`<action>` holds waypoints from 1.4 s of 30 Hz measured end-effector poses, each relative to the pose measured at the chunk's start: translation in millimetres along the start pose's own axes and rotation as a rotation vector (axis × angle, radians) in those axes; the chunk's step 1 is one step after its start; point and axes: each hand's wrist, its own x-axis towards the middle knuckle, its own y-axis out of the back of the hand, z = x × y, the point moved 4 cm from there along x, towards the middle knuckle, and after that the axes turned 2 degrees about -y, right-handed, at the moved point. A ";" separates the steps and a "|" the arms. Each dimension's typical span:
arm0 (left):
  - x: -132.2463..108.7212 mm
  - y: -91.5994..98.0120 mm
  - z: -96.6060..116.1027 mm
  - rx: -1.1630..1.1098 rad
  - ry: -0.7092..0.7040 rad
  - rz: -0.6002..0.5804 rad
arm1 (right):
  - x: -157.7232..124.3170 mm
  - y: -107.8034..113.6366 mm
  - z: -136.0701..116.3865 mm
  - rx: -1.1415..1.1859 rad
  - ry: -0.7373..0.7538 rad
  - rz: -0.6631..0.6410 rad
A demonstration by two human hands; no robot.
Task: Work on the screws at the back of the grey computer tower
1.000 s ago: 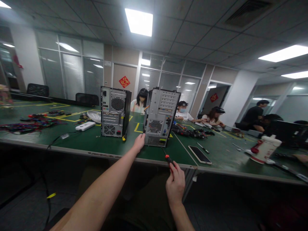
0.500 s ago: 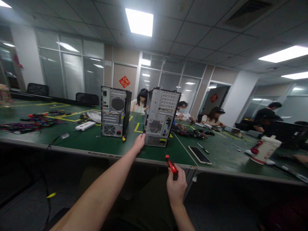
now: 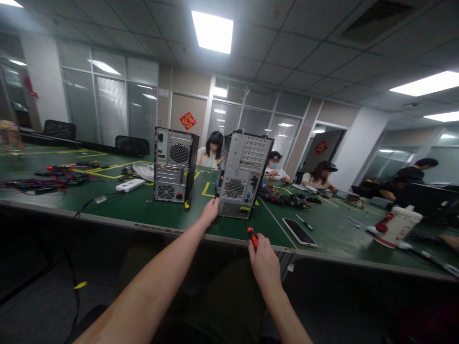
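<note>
My right hand (image 3: 265, 260) is closed round the red and black handle of a screwdriver (image 3: 252, 236). The shaft points up at the lower rear edge of a grey computer case (image 3: 234, 191); I cannot tell whether the tip touches it. At that case's lower left corner, my left hand (image 3: 211, 211) grips its side, with the fingertips hidden behind it. The case stands upright near the table's front edge, its back panel facing me and its left side seemingly open. To its left stands a second, black-sided computer case (image 3: 172, 167).
A yellow-tipped tool (image 3: 187, 204) lies by the black-sided case. On the green table (image 3: 118, 210) are a white power strip (image 3: 130, 185), tangled cables (image 3: 46, 181), a phone (image 3: 299, 232), a slim metal tool (image 3: 304, 221) and a white cup (image 3: 398, 227). Several people sit or stand beyond.
My right hand has moved up along the screwdriver and covers more of its handle. My left hand stays at the case. The whole view has shifted slightly.
</note>
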 end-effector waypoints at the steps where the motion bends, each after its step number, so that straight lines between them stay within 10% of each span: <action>1: 0.1 -0.1 -0.1 -0.007 -0.003 -0.004 | 5.8 2.0 0.2 -0.087 0.031 -0.054; 6: 4.5 -3.6 -4.2 -0.001 -0.048 -0.006 | 31.3 15.0 4.2 -0.384 0.137 -0.405; 19: 2.9 -4.2 -3.3 0.009 -0.103 -0.021 | 49.9 16.4 -18.7 -0.302 0.244 -0.594; 33: 0.9 -3.2 -1.1 0.007 -0.075 -0.027 | 47.3 11.0 5.8 0.071 -0.408 -0.580; 42: 6.8 -5.8 -7.3 0.012 -0.112 -0.021 | 21.4 -20.9 13.5 0.576 -0.763 -0.320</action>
